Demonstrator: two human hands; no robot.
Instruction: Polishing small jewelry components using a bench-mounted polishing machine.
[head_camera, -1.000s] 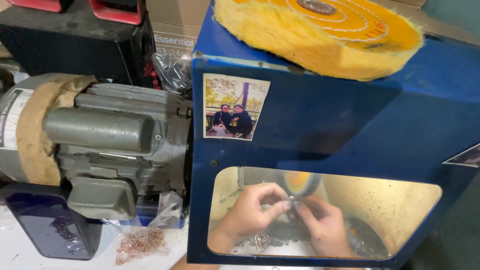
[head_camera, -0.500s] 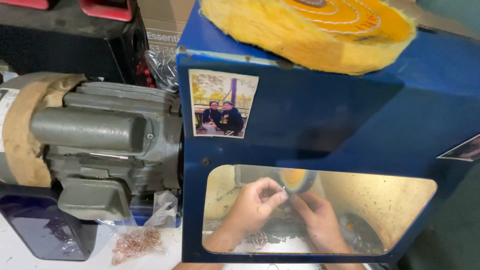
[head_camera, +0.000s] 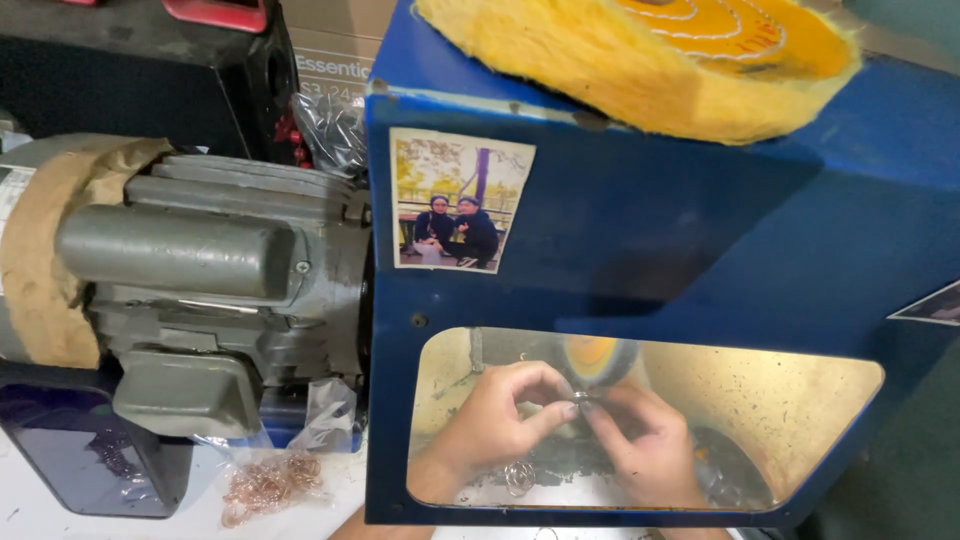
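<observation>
We had both hands inside the blue hood (head_camera: 640, 250), seen through its clear front window. Our left hand (head_camera: 497, 418) reached in from the lower left, fingers curled, with thumb and forefinger pinched narrowly on a small metal ring (head_camera: 581, 398). Our right hand (head_camera: 650, 450) came up from below, its fingertips closed on the same ring from the other side, so the two hands met at it. The ring sat just under the spinning buffing wheel (head_camera: 592, 358), close to its lower edge; whether it touched the wheel we could not tell

The hood's inner walls were coated in yellowish dust. Its floor looked grey and gritty, and another small ring (head_camera: 517, 478) lay there below our left wrist. On top of the hood rested a spare yellow cloth wheel (head_camera: 640, 55), lying flat, and a photograph (head_camera: 457, 200) was stuck to the front panel

To the left stood a grey electric motor (head_camera: 200, 280) with brown tape wrapped around its far end, right beside the hood. On the white bench in front of it lay a clear plastic bag (head_camera: 270, 485) holding a heap of small copper-coloured rings. A dark blue tray (head_camera: 80, 460) sat beneath the motor
</observation>
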